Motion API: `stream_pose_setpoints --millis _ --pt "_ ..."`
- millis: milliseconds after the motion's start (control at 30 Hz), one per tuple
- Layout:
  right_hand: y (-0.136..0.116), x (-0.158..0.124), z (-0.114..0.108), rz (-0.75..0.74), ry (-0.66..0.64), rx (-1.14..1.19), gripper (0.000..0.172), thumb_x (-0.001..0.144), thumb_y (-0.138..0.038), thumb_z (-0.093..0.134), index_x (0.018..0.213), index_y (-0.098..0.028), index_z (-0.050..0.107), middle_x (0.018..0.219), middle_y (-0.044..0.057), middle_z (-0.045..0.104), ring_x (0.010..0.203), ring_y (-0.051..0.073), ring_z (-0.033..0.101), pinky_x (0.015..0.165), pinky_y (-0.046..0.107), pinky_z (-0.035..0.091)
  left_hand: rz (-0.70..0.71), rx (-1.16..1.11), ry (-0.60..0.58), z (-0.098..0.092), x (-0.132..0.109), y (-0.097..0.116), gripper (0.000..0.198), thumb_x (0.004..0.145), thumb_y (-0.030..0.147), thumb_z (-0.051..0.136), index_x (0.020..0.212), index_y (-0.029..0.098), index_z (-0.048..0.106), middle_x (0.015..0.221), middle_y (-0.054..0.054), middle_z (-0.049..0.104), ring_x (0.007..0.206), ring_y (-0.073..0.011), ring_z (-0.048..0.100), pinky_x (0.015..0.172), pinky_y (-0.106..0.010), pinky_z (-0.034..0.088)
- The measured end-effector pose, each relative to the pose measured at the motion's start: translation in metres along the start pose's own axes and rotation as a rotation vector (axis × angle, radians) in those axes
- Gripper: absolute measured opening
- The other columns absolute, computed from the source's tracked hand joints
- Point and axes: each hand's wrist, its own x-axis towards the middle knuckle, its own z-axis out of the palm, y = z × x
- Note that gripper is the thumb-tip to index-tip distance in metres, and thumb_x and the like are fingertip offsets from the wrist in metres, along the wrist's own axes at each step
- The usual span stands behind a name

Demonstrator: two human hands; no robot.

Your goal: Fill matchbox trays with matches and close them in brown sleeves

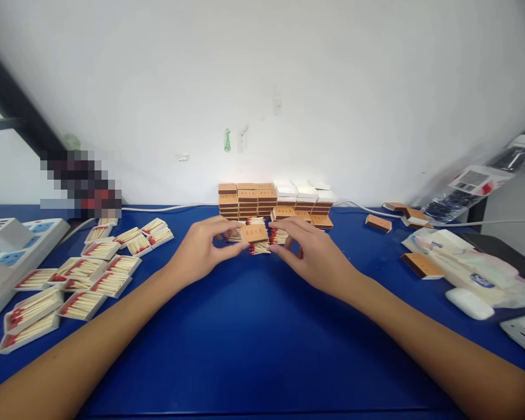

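Note:
A brown matchbox sleeve (254,234) is pinched at its left side between the thumb and fingers of my left hand (203,242). Just right of it, my right hand (310,248) curls thumb and fingers round a batch of red-tipped matches (279,235); whether a tray lies under them is hidden. More loose matches (259,248) show below and behind the sleeve. Both hands hover low over the blue table (254,338), close to stacked matchboxes (247,195) against the wall.
Open white trays filled with matches (82,304) spread over the left side, beside a power strip (21,256). White trays (304,191) top the right stacks. To the right lie single matchboxes (422,266), a tissue pack (481,274), a white case (469,303) and a plastic bottle (468,184).

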Motion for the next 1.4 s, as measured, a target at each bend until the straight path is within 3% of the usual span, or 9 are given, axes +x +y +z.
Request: stream_pose_setpoints --millis 200,467,800,967,1067,1167,1233,1300,1400 --pt "0.008 0.003 -0.005 -0.007 0.055 -0.168 0.015 0.102 -0.022 0.057 0.111 -0.021 0.069 0.114 0.01 0.071 0.082 0.021 0.069 0.074 0.036 0.054 -0.178 0.22 0.189 -0.024 0.017 -0.031 0.038 0.089 0.046 0.074 0.115 0.019 0.079 0.099 -0.005 0.079 0.088 -0.0211 0.07 0.081 -0.033 0.053" --pt "0.007 0.004 -0.006 0.013 0.054 -0.167 0.014 0.101 -0.021 0.056 0.102 -0.02 0.07 0.108 0.009 0.072 0.08 0.019 0.067 0.067 0.031 0.051 -0.289 0.308 0.132 -0.032 0.047 -0.05 0.042 0.09 0.048 0.067 0.118 0.018 0.079 0.103 -0.008 0.08 0.089 -0.0243 0.072 0.083 -0.036 0.054" --pt "0.009 0.008 -0.012 0.012 0.065 -0.259 0.016 0.101 -0.02 0.056 0.098 -0.018 0.072 0.104 0.007 0.073 0.071 0.015 0.062 0.068 0.031 0.044 -0.31 0.333 0.123 -0.019 0.063 -0.05 0.044 0.083 0.044 0.077 0.12 0.019 0.077 0.099 -0.007 0.08 0.087 -0.0252 0.073 0.081 -0.036 0.054" --pt "0.016 0.011 -0.018 0.081 0.046 -0.322 0.019 0.101 -0.02 0.055 0.092 -0.018 0.072 0.099 0.006 0.072 0.074 0.016 0.062 0.065 0.03 0.039 -0.325 0.331 0.156 -0.017 0.063 -0.051 0.053 0.082 0.046 0.08 0.127 0.019 0.071 0.1 -0.005 0.078 0.086 -0.0234 0.072 0.079 -0.035 0.053" --pt "0.024 0.015 -0.025 0.142 0.021 -0.384 0.019 0.1 -0.02 0.054 0.092 -0.019 0.072 0.097 0.006 0.072 0.077 0.018 0.063 0.066 0.031 0.038 -0.315 0.406 0.183 -0.017 0.058 -0.042 0.06 0.083 0.048 0.08 0.133 0.019 0.065 0.105 -0.007 0.077 0.087 -0.0242 0.07 0.081 -0.037 0.053" --pt "0.037 0.018 -0.033 0.191 -0.001 -0.462 0.019 0.099 -0.02 0.055 0.092 -0.019 0.073 0.096 0.007 0.073 0.08 0.02 0.064 0.065 0.032 0.037 -0.217 0.477 0.203 -0.016 0.045 -0.025 0.051 0.089 0.046 0.074 0.131 0.018 0.064 0.106 -0.008 0.074 0.091 -0.0245 0.068 0.086 -0.039 0.052" --pt "0.047 0.019 -0.038 0.208 0.007 -0.505 0.019 0.098 -0.021 0.055 0.094 -0.019 0.074 0.098 0.008 0.073 0.082 0.022 0.065 0.065 0.033 0.037 -0.108 0.476 0.15 -0.013 0.03 -0.012 0.037 0.094 0.043 0.069 0.12 0.018 0.067 0.103 -0.007 0.073 0.094 -0.0248 0.067 0.089 -0.039 0.051" --pt "0.054 0.021 -0.043 0.223 0.029 -0.538 0.019 0.098 -0.022 0.055 0.095 -0.019 0.074 0.1 0.009 0.073 0.082 0.023 0.065 0.064 0.033 0.037 -0.02 0.408 -0.017 -0.011 0.014 -0.001 0.024 0.097 0.042 0.065 0.107 0.021 0.071 0.1 -0.006 0.073 0.095 -0.0237 0.066 0.087 -0.037 0.05" --pt "0.063 0.022 -0.052 0.233 0.058 -0.557 0.02 0.097 -0.023 0.056 0.091 -0.02 0.074 0.097 0.009 0.073 0.082 0.024 0.065 0.064 0.034 0.036 0.002 0.351 -0.187 -0.009 -0.003 0.006 0.024 0.099 0.043 0.062 0.097 0.022 0.073 0.089 -0.004 0.071 0.087 -0.0216 0.065 0.076 -0.033 0.048"
